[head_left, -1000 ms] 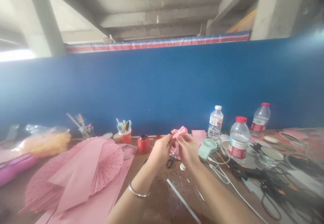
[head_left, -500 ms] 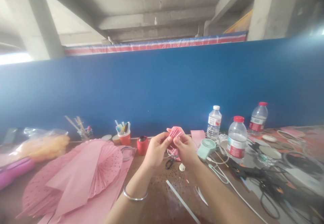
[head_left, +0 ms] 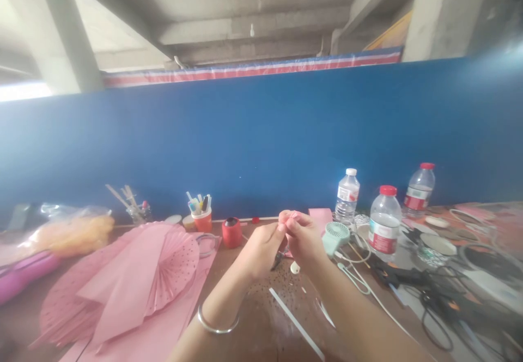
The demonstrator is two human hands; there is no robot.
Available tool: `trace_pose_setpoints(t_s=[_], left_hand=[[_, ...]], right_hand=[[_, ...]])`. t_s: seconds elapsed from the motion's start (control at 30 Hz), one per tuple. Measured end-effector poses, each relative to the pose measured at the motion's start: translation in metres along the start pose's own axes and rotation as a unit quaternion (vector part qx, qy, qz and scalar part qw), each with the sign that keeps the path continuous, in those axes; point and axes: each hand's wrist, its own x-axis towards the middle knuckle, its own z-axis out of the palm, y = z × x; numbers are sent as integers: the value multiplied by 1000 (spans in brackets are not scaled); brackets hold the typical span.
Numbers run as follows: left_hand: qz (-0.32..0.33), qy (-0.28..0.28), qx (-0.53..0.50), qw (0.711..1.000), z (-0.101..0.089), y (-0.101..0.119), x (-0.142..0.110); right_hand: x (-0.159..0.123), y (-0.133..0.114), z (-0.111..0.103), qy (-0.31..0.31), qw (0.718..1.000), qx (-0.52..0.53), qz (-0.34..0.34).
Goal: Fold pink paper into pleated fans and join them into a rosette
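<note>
My left hand (head_left: 265, 246) and my right hand (head_left: 304, 237) meet above the middle of the table, fingertips pressed together. Between them they pinch a small piece of pleated pink paper, mostly hidden by the fingers now. Beneath the hands, scissors (head_left: 278, 261) lie partly covered on the brown tabletop. A small white round piece (head_left: 295, 267) sits beside them. To the left spreads a heap of pink paper (head_left: 122, 296), with a pleated, hole-punched pink fan (head_left: 175, 266) on top.
A red container (head_left: 231, 234) and a cup of pens (head_left: 201, 220) stand left of my hands. On the right are a mint handheld fan (head_left: 335, 236), a large water bottle (head_left: 384, 223) and tangled black cables (head_left: 441, 296). A white strip (head_left: 296, 324) lies in front. A blue partition (head_left: 253, 144) rises behind.
Both hands have closed tighter together and turned, so the pleated pink paper that showed its folds is now mostly covered by fingers. The table things look unmoved.
</note>
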Motion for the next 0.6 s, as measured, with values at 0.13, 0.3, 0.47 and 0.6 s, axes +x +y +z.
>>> trace_pose_setpoints(t_s=[0.13, 0.3, 0.47, 0.6], left_hand=[[30, 7, 47, 998, 4, -2, 0], [42, 171, 49, 983, 5, -15, 7], [25, 235, -105, 966, -10, -17, 9], [12, 211, -176, 961, -19, -13, 10]], right_hand=[[-1, -1, 8, 60, 998, -2, 8], [0, -9, 10, 26, 996, -80, -42], [17, -22, -25, 63, 918, -383, -80], [28, -20, -70, 29, 668, -742, 47]])
